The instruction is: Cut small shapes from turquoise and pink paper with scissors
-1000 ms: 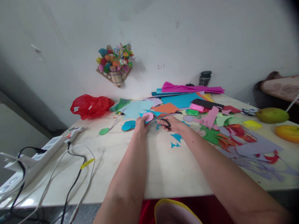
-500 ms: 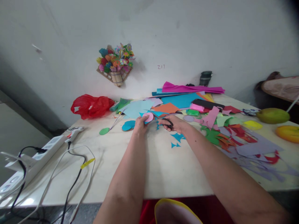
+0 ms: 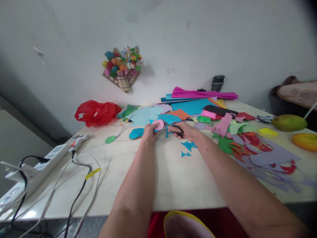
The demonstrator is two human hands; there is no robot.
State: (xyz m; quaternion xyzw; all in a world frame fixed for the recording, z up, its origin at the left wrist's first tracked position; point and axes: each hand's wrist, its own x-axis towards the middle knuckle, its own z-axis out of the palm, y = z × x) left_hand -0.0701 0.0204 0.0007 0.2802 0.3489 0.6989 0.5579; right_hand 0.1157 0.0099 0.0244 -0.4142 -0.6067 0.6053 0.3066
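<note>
My left hand [image 3: 149, 131] pinches a pink paper circle [image 3: 158, 124] laid against a piece of blue paper [image 3: 170, 118]. My right hand [image 3: 184, 130] is closed round the black handles of a pair of scissors [image 3: 178, 129], whose blades point left at the blue paper near the circle's edge. Beside my left hand lie blue paper circles [image 3: 135, 133], overlapping on the table. Small blue offcuts [image 3: 188, 145] are scattered below my right hand. A green paper circle [image 3: 110, 139] on a thin stem rests further left.
A white power strip [image 3: 42, 168] and loose cables run along the left. At the back left is a red plastic bag [image 3: 97, 113]. Coloured paper scraps [image 3: 269, 155] cover the right, near a green fruit [image 3: 289, 122] and a yellow-orange one [image 3: 305, 142]. Rolled magenta paper [image 3: 204, 94] lies behind.
The blue paper between my hands has swung up and now shows a broader face above the scissors. The pink circle has shifted slightly right.
</note>
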